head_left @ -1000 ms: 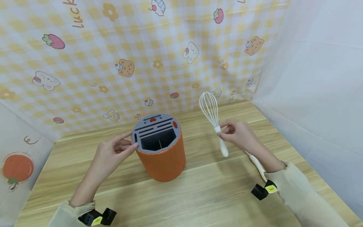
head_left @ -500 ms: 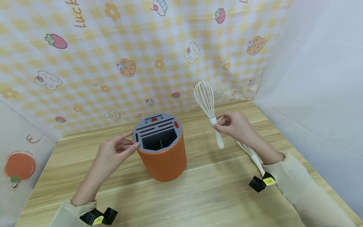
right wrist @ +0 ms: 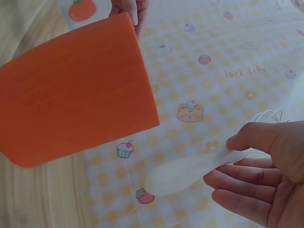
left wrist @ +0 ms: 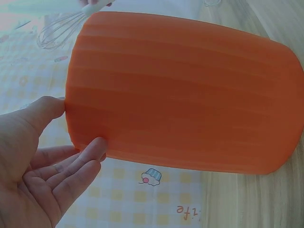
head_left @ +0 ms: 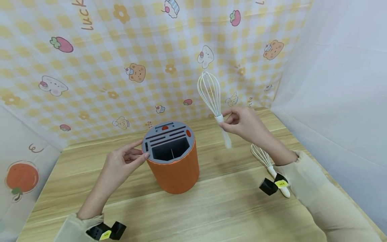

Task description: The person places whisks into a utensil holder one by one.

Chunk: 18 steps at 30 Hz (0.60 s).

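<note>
An orange round utensil holder (head_left: 176, 173) with a grey slotted top (head_left: 167, 137) stands upright on the table. My left hand (head_left: 122, 161) grips its upper left edge, the thumb near the front of the rim and the fingers against the side, as the left wrist view also shows. To the right of the holder, my right hand (head_left: 246, 124) pinches a white whisk (head_left: 223, 126) where the handle meets the wires. The whisk is held above the table, wires up and tilted left, handle end down. In the right wrist view the whisk's handle (right wrist: 185, 173) points toward the holder.
A second white whisk (head_left: 269, 168) lies on the wooden table (head_left: 193, 218) at the right, partly hidden by the right forearm and wrist camera. Behind the table hangs a yellow checked cloth (head_left: 169, 43); a plain white cloth (head_left: 329, 84) hangs on the right.
My right hand has lifted the whisk and moved it left toward the holder. More of the second whisk shows now. The left hand keeps its grip on the holder, which stays in place.
</note>
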Each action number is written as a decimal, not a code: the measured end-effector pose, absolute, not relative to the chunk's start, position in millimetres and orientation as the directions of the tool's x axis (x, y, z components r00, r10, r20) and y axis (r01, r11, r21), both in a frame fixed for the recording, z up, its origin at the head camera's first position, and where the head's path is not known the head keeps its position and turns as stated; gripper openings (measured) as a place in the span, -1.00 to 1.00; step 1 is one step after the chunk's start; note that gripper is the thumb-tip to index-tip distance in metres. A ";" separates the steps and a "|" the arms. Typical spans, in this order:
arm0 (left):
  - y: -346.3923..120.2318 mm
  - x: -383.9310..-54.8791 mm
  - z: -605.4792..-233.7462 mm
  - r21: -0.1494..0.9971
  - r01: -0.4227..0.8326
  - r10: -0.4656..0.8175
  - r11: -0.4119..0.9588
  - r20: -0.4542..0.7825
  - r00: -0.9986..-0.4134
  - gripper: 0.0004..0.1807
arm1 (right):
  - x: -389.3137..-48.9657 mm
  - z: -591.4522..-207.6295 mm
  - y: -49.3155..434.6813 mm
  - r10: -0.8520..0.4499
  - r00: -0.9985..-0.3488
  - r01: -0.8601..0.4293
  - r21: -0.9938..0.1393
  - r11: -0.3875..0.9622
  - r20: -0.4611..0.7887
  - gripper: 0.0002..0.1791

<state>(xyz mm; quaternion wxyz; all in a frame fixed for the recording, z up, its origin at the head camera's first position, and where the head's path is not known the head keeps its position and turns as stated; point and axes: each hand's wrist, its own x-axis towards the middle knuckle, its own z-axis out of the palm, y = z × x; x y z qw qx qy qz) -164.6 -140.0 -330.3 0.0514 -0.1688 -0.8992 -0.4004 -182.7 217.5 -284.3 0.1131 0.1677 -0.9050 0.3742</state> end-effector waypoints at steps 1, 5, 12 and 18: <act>-140.2 -164.6 -330.4 0.702 0.344 0.262 0.623 0.228 -0.938 -0.45 | -183.3 -282.5 216.1 -0.221 -0.916 -0.393 -0.640 0.660 0.334 -0.72; -140.7 -165.1 -331.0 0.704 0.342 0.260 0.622 0.227 -0.939 -0.45 | -185.3 -276.6 211.4 -0.223 -0.918 -0.390 -0.652 0.650 0.327 -0.70; -140.7 -165.9 -331.2 0.711 0.339 0.263 0.616 0.220 -0.939 -0.44 | -189.2 -266.8 202.3 -0.220 -0.926 -0.374 -0.661 0.651 0.307 -0.70; -141.1 -166.6 -330.8 0.711 0.342 0.265 0.615 0.222 -0.938 -0.44 | -193.7 -256.2 189.8 -0.234 -0.917 -0.396 -0.666 0.632 0.323 -0.68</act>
